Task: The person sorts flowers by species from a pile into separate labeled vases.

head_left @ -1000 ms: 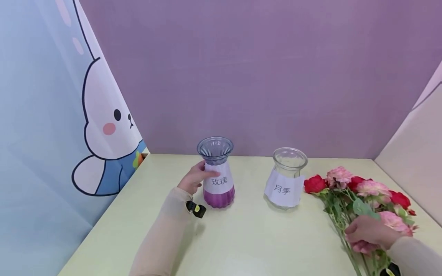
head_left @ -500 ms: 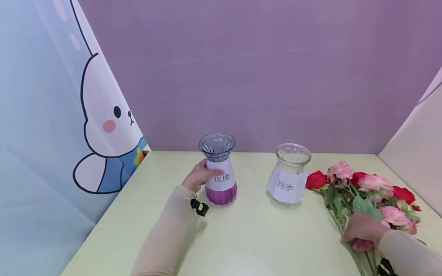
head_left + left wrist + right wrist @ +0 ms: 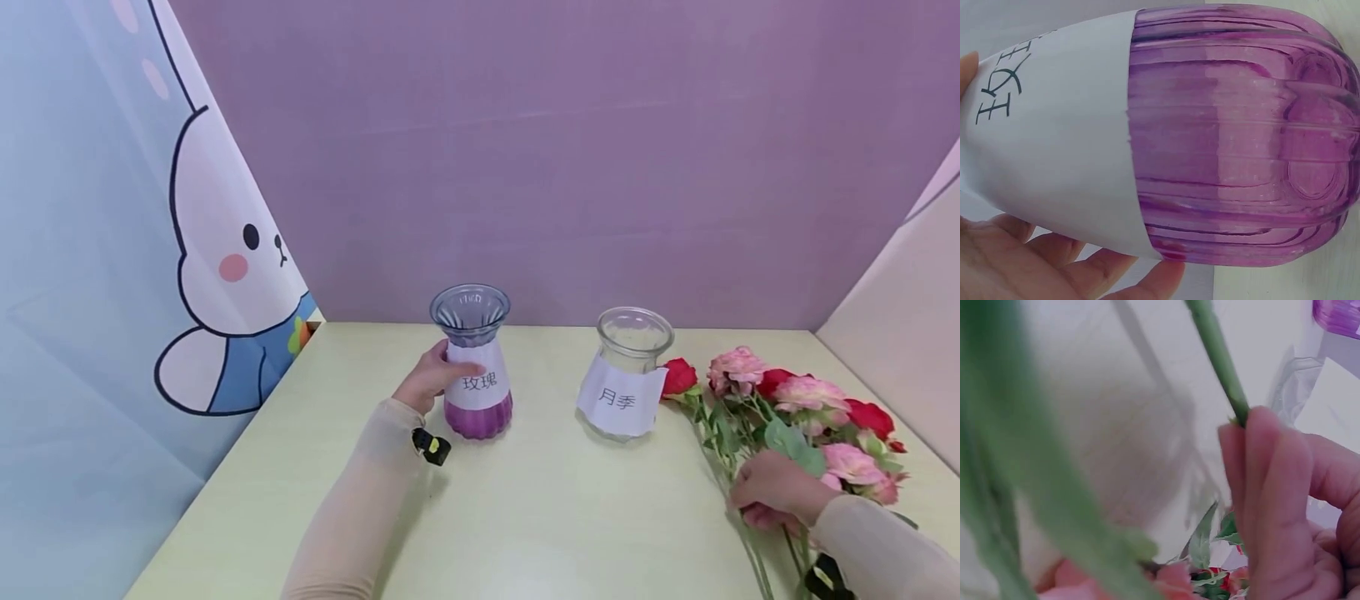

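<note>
My left hand grips a fluted glass vase, bluish at the flared mouth and purple at the base, with a white paper label round its middle. It stands upright on the table; the thumb crosses the label, and the left wrist view shows several fingers along its side. My right hand pinches a green flower stem between thumb and fingers. This stem seems to run up to the leftmost red flower. Around the hand lies a bunch of pink flowers and red ones, with green leaves.
A clear glass vase with a white label stands between the purple vase and the flowers. The pale yellow table meets a purple backdrop behind. A blue cloth with a cartoon rabbit hangs at the left.
My right hand has shifted slightly left, and the leftmost red flower has moved a little up and left from the bunch. My left hand keeps its hold on the vase.
</note>
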`<state>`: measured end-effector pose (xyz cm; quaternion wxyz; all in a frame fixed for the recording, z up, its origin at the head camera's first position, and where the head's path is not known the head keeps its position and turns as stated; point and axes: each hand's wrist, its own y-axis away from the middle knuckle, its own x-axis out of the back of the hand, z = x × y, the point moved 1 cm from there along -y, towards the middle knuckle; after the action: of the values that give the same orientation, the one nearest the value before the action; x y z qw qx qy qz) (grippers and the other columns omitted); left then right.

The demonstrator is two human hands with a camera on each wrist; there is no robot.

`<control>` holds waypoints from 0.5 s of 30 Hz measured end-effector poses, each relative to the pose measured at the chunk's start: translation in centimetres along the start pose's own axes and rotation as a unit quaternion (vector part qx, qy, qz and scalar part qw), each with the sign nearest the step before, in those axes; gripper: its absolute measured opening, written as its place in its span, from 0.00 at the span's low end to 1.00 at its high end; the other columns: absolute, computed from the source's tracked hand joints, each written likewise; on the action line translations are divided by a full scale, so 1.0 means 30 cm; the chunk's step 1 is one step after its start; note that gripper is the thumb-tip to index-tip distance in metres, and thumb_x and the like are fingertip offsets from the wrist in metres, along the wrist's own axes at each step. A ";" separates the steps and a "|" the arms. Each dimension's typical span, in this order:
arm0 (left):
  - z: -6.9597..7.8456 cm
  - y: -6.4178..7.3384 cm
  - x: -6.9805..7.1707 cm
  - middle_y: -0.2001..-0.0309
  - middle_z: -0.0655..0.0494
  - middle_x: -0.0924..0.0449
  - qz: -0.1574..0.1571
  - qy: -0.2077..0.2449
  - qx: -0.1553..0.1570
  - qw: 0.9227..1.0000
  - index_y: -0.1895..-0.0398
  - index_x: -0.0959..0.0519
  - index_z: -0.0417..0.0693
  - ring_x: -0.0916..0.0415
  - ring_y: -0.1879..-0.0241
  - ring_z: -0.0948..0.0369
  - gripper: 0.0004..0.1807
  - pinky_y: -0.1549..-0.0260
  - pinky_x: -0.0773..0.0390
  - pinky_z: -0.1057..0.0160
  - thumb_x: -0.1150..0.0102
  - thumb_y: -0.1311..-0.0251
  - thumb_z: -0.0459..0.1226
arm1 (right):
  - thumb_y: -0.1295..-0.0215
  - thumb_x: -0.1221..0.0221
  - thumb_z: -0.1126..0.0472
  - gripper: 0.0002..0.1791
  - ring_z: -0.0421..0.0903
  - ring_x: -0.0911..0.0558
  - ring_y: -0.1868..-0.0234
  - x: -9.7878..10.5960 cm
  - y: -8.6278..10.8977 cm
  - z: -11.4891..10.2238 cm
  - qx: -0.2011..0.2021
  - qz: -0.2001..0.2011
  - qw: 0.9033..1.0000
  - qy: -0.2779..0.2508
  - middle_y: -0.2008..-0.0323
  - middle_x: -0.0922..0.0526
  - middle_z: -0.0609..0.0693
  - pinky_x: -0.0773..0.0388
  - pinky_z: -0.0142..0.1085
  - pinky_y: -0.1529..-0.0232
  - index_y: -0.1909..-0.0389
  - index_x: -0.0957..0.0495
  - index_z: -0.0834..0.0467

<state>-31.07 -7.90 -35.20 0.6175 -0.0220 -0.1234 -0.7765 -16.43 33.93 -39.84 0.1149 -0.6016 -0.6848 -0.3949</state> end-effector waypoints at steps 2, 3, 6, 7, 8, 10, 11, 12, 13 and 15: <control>-0.001 -0.002 0.003 0.38 0.41 0.31 -0.001 -0.001 0.002 1.000 0.32 0.39 0.43 0.34 0.39 0.44 0.38 0.40 0.34 0.42 0.35 0.45 0.36 | 0.46 0.41 0.73 0.08 0.41 0.22 0.83 0.002 -0.004 -0.009 0.011 0.006 1.000 -0.012 0.84 0.23 0.51 0.21 0.33 0.80 0.80 0.27 0.64; -0.001 -0.002 0.004 0.38 0.41 0.31 -0.001 -0.002 0.003 1.000 0.31 0.39 0.43 0.34 0.38 0.44 0.38 0.40 0.34 0.42 0.34 0.45 0.37 | 0.45 0.41 0.72 0.07 0.41 0.22 0.82 0.003 -0.007 -0.015 0.014 0.009 1.000 -0.016 0.83 0.23 0.51 0.20 0.33 0.79 0.79 0.26 0.64; -0.003 -0.005 0.007 0.38 0.41 0.30 -0.001 -0.003 0.002 1.000 0.31 0.40 0.43 0.34 0.39 0.44 0.38 0.40 0.34 0.42 0.34 0.45 0.36 | 0.42 0.41 0.71 0.04 0.42 0.22 0.79 0.011 -0.015 -0.030 0.018 0.013 0.999 -0.023 0.80 0.22 0.50 0.20 0.35 0.77 0.74 0.23 0.67; -0.004 -0.005 0.008 0.38 0.41 0.30 -0.001 -0.003 0.001 1.000 0.31 0.40 0.43 0.34 0.39 0.44 0.38 0.41 0.34 0.42 0.35 0.45 0.36 | 0.41 0.41 0.71 0.04 0.42 0.22 0.79 0.015 -0.017 -0.034 0.020 0.013 0.999 -0.027 0.79 0.21 0.50 0.19 0.35 0.76 0.72 0.23 0.69; -0.006 -0.006 0.008 0.39 0.41 0.30 -0.002 -0.003 0.001 1.000 0.31 0.40 0.43 0.33 0.39 0.44 0.38 0.41 0.34 0.42 0.35 0.45 0.36 | 0.39 0.42 0.71 0.04 0.42 0.22 0.78 0.021 -0.019 -0.038 0.023 0.009 0.999 -0.034 0.79 0.21 0.50 0.20 0.35 0.76 0.71 0.22 0.69; -0.007 -0.006 0.007 0.39 0.41 0.30 -0.003 -0.002 0.001 1.000 0.31 0.39 0.44 0.33 0.39 0.44 0.38 0.41 0.33 0.43 0.35 0.45 0.36 | 0.37 0.44 0.70 0.06 0.42 0.21 0.77 0.033 -0.020 -0.046 0.033 0.011 0.998 -0.045 0.77 0.20 0.50 0.18 0.36 0.74 0.67 0.22 0.72; -0.006 -0.005 0.006 0.39 0.41 0.30 -0.004 -0.003 0.002 1.000 0.31 0.39 0.44 0.33 0.39 0.44 0.38 0.41 0.33 0.42 0.35 0.45 0.36 | 0.36 0.44 0.70 0.07 0.42 0.20 0.76 0.040 -0.019 -0.050 0.038 0.010 0.998 -0.051 0.76 0.19 0.50 0.18 0.36 0.73 0.67 0.22 0.72; -0.006 -0.004 0.005 0.38 0.42 0.30 -0.004 -0.003 0.003 1.000 0.31 0.40 0.45 0.33 0.39 0.44 0.38 0.42 0.34 0.41 0.35 0.45 0.36 | 0.36 0.45 0.70 0.07 0.42 0.20 0.76 0.048 -0.018 -0.055 0.042 0.011 0.998 -0.055 0.76 0.19 0.50 0.18 0.35 0.73 0.67 0.22 0.72; -0.005 -0.004 0.004 0.38 0.42 0.30 -0.004 -0.002 0.005 1.000 0.31 0.39 0.45 0.33 0.39 0.43 0.38 0.42 0.33 0.40 0.35 0.45 0.36 | 0.36 0.45 0.70 0.08 0.42 0.20 0.75 0.056 -0.018 -0.059 0.046 0.013 0.997 -0.063 0.76 0.19 0.50 0.17 0.36 0.72 0.67 0.22 0.73; -0.002 -0.003 0.002 0.38 0.43 0.30 -0.002 0.001 0.010 1.000 0.31 0.39 0.47 0.34 0.39 0.43 0.38 0.44 0.33 0.38 0.34 0.46 0.36 | 0.35 0.45 0.68 0.09 0.42 0.19 0.74 0.071 -0.017 -0.068 0.055 0.021 0.996 -0.065 0.75 0.18 0.50 0.17 0.36 0.70 0.66 0.22 0.73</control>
<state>-31.18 -7.95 -35.26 0.6159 -0.0146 -0.1303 -0.7768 -18.08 34.12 -37.36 0.1112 -0.6333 -0.6985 -0.3141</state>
